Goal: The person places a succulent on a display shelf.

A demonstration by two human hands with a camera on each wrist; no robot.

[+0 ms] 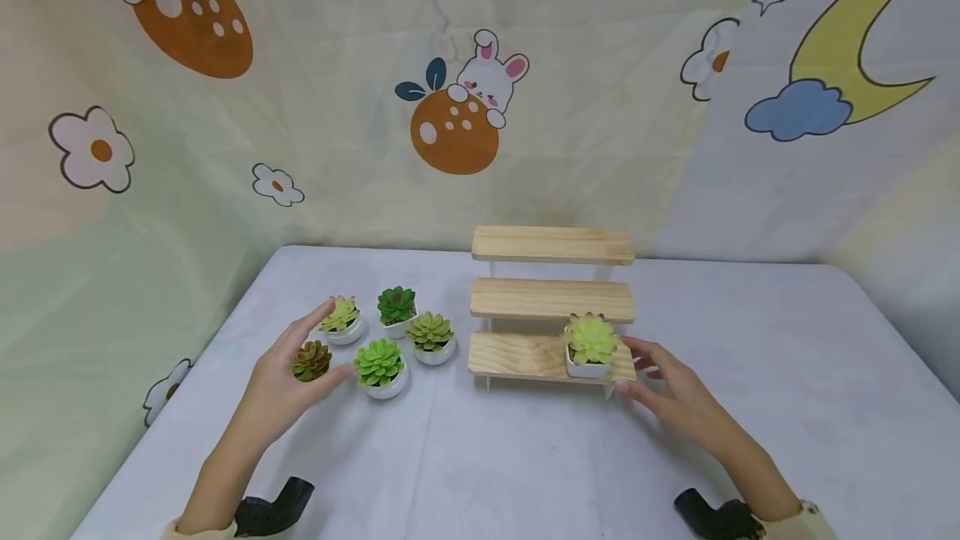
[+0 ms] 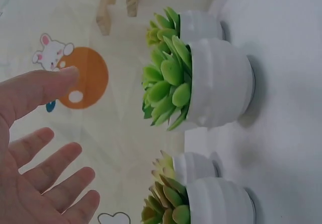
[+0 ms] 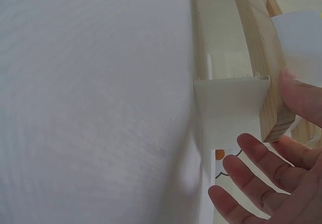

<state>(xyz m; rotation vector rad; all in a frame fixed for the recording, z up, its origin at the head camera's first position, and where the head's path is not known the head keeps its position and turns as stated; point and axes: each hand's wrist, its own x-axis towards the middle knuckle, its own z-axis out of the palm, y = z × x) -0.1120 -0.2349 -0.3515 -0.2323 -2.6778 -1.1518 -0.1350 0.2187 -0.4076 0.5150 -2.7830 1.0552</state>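
My left hand (image 1: 288,382) is held with thumb and fingers apart over a brownish potted succulent (image 1: 312,362). In the left wrist view its fingers are spread and apart from the pots. Beside it are a bright green succulent (image 1: 378,362) and a yellow-green one (image 1: 341,314), both in round white pots. My right hand (image 1: 678,394) is at the right end of a wooden tiered stand's lowest step (image 1: 517,355), its thumb touching the edge and its other fingers loosely bent. On that step sits a lime-green succulent (image 1: 591,338) in a squarish white pot.
A dark green succulent (image 1: 397,305) and a pale green succulent (image 1: 431,332) stand between the left group and the stand. The stand's middle step (image 1: 551,300) and top step (image 1: 551,245) rise behind. A patterned cloth (image 1: 337,107) hangs beyond the white table (image 1: 487,473).
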